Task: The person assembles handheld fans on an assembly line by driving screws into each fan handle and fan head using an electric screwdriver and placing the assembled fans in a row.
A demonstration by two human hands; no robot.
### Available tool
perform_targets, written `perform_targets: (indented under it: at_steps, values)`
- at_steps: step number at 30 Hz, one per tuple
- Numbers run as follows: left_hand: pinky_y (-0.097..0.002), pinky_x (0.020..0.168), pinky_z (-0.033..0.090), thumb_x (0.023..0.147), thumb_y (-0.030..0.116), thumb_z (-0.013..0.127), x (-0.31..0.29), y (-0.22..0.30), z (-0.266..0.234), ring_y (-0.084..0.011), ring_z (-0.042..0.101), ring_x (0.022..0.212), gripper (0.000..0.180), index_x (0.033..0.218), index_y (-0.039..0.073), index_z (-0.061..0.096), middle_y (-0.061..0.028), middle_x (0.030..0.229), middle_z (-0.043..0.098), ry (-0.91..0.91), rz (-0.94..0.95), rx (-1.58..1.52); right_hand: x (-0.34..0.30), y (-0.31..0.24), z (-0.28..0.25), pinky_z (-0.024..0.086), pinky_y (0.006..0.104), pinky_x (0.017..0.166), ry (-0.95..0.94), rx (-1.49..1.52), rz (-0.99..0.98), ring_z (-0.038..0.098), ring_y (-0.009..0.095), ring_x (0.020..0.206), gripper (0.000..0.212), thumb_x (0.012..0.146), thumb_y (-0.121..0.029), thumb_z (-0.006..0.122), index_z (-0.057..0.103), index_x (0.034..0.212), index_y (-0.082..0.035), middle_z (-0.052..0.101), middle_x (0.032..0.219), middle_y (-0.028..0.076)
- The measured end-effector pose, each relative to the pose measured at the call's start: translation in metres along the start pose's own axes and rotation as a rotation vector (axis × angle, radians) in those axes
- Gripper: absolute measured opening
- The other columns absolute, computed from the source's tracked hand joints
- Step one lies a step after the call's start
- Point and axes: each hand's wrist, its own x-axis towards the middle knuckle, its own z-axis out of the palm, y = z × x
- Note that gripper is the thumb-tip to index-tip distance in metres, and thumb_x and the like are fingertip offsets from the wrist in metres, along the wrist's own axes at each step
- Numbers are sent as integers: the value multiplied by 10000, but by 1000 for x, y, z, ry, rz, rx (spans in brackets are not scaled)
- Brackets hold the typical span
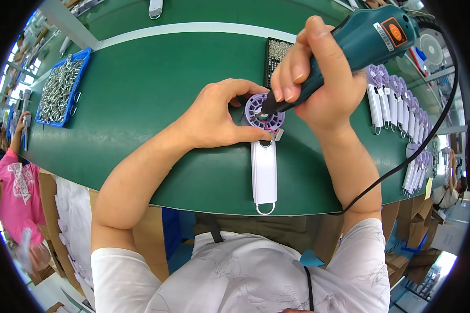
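Note:
A small handheld fan (265, 175) lies on the green worktop, its white handle toward me and a metal loop at the near end. My left hand (214, 112) pinches its round purple head (278, 121) between thumb and fingers; wires show near where head and handle meet. My right hand (326, 86) is wrapped round a teal electric screwdriver (368, 41). Tilted down to the left, its dark tip reaches into the middle of the fan head. Whether the bit touches a screw is hidden.
A blue tray (68, 88) of metal clips stands at the left. Behind my right hand is a black box (278, 52) of small metal parts. Several similar fans (397, 101) lie in rows at the right. The screwdriver's black cable (428, 138) loops down the right side. Another person (21, 182) is at far left.

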Motion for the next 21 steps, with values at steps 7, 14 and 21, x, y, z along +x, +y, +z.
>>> perform_targets:
  at_steps: [7,14,21]
  values:
    - [-323,746,514,621,203,949,-1,2,2,-190,632,795,464,939,16,667,-53,849,666,-15,-73,-113,-9,8,25,427,242,406,-157,-290,-97,556,89,439,139,938,-90,738,643,884,-5,605,578,29]
    - [-297,729,508,629,130,961,0,-3,6,-142,615,773,454,925,25,632,-7,780,607,-1,-9,-223,-9,8,28,423,227,408,-191,-306,-85,548,79,428,210,921,-104,761,643,778,-5,587,550,6]
    - [-311,769,512,638,189,959,3,0,4,-154,615,782,480,990,30,674,-31,860,663,-48,-64,-132,-10,-8,22,453,266,410,-204,-136,-10,571,121,450,76,945,-39,666,640,904,20,606,596,55]
